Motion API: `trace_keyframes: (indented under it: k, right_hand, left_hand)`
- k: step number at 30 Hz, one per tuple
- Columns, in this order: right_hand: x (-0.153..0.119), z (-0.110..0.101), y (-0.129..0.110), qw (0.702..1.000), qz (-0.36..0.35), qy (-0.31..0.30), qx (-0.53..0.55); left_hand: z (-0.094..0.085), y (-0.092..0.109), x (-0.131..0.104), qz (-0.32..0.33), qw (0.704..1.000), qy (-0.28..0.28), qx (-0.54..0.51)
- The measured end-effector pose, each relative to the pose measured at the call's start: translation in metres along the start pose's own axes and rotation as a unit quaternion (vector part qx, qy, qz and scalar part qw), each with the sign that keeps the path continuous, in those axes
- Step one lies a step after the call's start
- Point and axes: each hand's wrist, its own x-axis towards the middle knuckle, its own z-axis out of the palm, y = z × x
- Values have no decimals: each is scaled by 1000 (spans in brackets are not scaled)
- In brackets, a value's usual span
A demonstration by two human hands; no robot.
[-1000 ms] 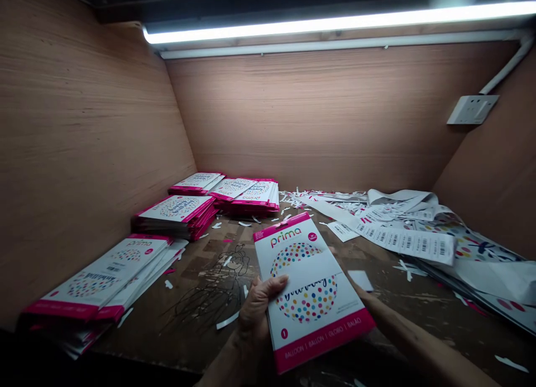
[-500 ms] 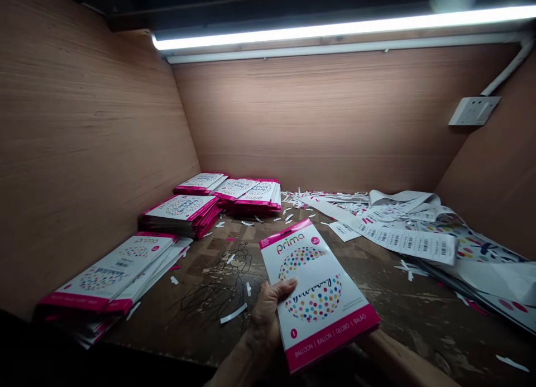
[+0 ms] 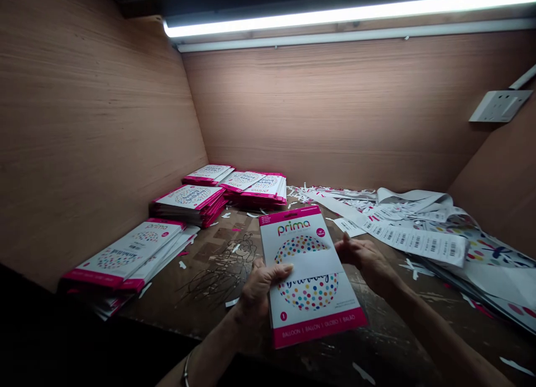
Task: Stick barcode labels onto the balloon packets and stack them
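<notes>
A white and pink balloon packet (image 3: 310, 286) with a dotted round print is held upright, leaning back, over the front of the table. A blank white band crosses the middle of its print. My left hand (image 3: 259, 286) grips its left edge, thumb on the front. At the packet's right edge is my right hand (image 3: 362, 256), its fingers pinched together by the end of the white band; what they hold is too small to make out.
Stacks of similar packets (image 3: 190, 197) stand along the left wall and back left of the worn table (image 3: 218, 253). Barcode label strips (image 3: 414, 242), paper scraps and dotted sheets lie at right. A socket (image 3: 500, 106) is on the wall.
My right hand has come out from behind the packet to its right edge. The packet has turned more upright and shifted slightly, still in my left hand. The view has shifted a little.
</notes>
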Motion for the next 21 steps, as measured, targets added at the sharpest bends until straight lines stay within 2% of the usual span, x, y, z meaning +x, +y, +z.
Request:
trace_keyframes:
  k: [2,4,7,8,10,12,14,15,16,17,18,19,21]
  right_hand:
    - [-8,-3,0,998,32,-59,16]
    - [-13,-1,4,993,73,-85,38]
    - [-17,10,16,990,101,-43,92]
    - [-16,15,19,988,101,-24,117]
    - [-15,20,23,981,96,12,168]
    - [-15,17,21,974,90,47,203]
    - [-15,8,14,969,80,84,220]
    - [-16,2,10,966,77,101,227]
    - [-17,-3,5,962,75,116,234]
    - [-18,-8,1,960,75,125,240]
    - [-19,-12,-2,957,77,129,246]
    - [-20,-14,-5,956,80,128,252]
    - [-23,-14,-7,954,86,119,260]
  left_hand:
    - [-2,-1,1,5,999,-19,27]
    - [-1,-6,1,14,997,-46,57]
    - [6,-9,3,27,994,-39,97]
    - [8,-6,4,31,993,-33,107]
    - [11,3,5,40,990,-56,125]
    - [8,14,4,92,982,-90,135]
    - [0,14,-2,177,975,-73,115]
    - [-6,7,-5,192,975,-59,96]
    - [-11,-4,-9,180,980,-52,74]
    - [-15,-18,-13,115,989,-73,56]
    - [-17,-34,-15,14,992,-118,48]
    - [-17,-49,-17,-54,985,-163,31]
    - [-10,-72,-16,-77,971,-222,-42]
